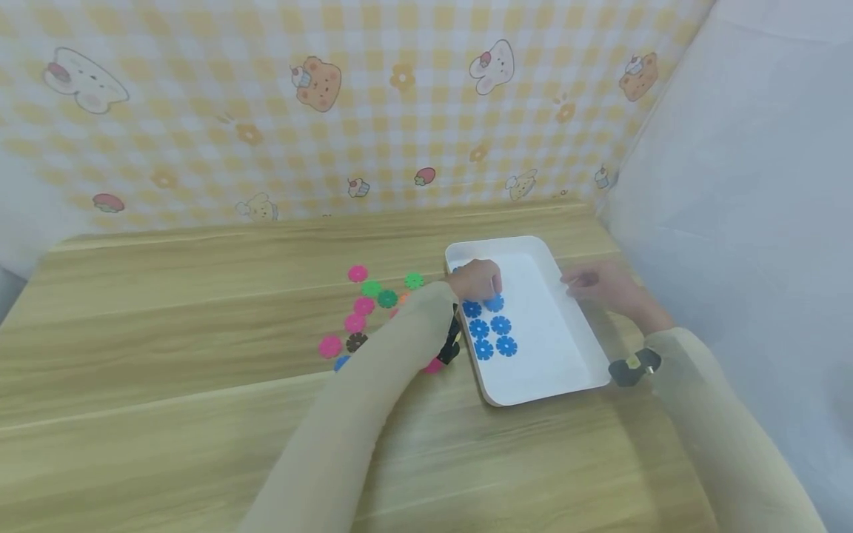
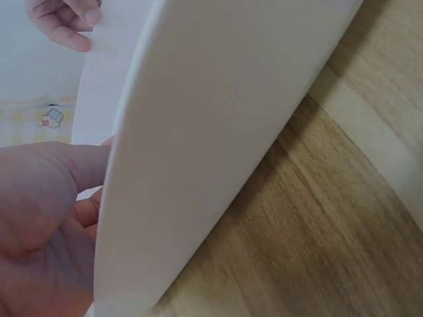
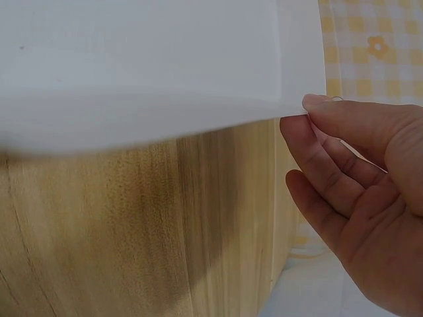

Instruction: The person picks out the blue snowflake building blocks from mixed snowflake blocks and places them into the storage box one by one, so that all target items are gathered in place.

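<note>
A white tray (image 1: 536, 355) lies on the table, with several blue notched plastic discs (image 1: 500, 325) set in two columns along its left side. My left hand (image 1: 474, 280) reaches over the tray's left wall, fingers curled downward, pinching a blue disc (image 1: 494, 303) at its far edge. In the left wrist view the tray's outer wall (image 2: 192, 152) hides those fingertips. My right hand (image 1: 603, 287) pinches the right rim of the tray between thumb and forefinger. The right wrist view shows its thumb (image 3: 357, 125) on top of the rim and its other fingers loosely bent below.
Left of the tray, loose notched discs lie scattered on the wooden table (image 1: 200, 318): pink (image 1: 358, 274), green (image 1: 414, 280), black (image 1: 356, 341) and others. My left sleeve (image 1: 373, 414) covers part of them. A checked cloth (image 1: 373, 148) hangs behind; white sheeting (image 1: 746, 200) stands at the right.
</note>
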{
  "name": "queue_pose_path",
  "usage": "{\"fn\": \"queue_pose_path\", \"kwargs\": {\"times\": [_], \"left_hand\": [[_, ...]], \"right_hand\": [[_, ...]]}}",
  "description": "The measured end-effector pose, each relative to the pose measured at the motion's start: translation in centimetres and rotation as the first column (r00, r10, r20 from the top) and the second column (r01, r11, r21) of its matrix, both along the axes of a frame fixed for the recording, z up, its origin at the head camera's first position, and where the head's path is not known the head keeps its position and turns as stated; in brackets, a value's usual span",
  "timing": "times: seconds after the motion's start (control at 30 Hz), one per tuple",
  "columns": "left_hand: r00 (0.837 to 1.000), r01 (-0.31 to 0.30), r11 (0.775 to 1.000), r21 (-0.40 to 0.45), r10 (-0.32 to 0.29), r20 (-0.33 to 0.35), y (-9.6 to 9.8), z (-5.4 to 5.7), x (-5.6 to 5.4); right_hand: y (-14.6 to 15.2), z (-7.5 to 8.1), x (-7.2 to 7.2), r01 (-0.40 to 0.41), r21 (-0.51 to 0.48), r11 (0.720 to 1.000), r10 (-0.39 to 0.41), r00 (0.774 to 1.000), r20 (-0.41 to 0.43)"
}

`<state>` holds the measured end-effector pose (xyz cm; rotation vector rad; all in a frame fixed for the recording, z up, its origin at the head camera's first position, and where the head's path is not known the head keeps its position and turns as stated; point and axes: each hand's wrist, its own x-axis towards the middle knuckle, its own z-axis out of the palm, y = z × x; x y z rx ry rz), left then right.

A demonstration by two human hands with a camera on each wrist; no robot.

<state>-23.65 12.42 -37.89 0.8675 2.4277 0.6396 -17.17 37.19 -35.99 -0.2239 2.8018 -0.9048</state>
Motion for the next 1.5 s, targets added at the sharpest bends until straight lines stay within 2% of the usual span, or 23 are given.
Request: {"fn": "queue_pose_path", "kwargs": {"times": [0.33,0.47,0.6,0.8,1.0,1.13,1.3,1.5], "left_hand": [[0.999,-0.010,1.000,0.006,0.010,-0.034,-0.4,0.3,0.3],[0.998,0.008,0.998,0.070,-0.003,-0.064,-1.1,0.5,0.2],[0.997,0.022,0.989,0.146,-0.012,-0.071,-2.6,1.2,0.1],[0.995,0.037,0.978,0.203,-0.018,-0.097,-6.4,2.3,0.1],[0.995,0.027,0.972,0.232,-0.004,-0.097,-10.9,1.9,0.7],[0.999,-0.006,0.975,0.220,0.017,-0.046,-14.1,1.5,1.4],[0.999,-0.008,0.980,0.200,0.000,0.041,-17.9,1.0,2.6],[0.998,0.010,0.985,0.170,-0.021,0.059,-21.0,0.3,4.1]], "right_hand": [[-0.4,0.3,0.1,-0.003,-0.026,1.000,0.003,1.000,-0.002],[-0.4,0.1,0.0,-0.003,-0.021,1.000,0.003,1.000,-0.008],[-0.3,-0.1,-0.1,-0.008,-0.015,1.000,0.008,1.000,-0.019],[-0.1,-0.3,-0.1,-0.013,-0.012,1.000,0.012,1.000,-0.029],[-0.2,-0.2,0.1,-0.005,-0.022,1.000,0.005,1.000,-0.012],[-0.1,0.0,0.2,-0.004,-0.017,1.000,0.004,1.000,-0.013],[0.0,0.1,0.1,-0.005,-0.006,1.000,0.004,1.000,-0.008],[-0.2,0.3,0.2,-0.004,0.006,1.000,0.004,1.000,-0.014]]}}
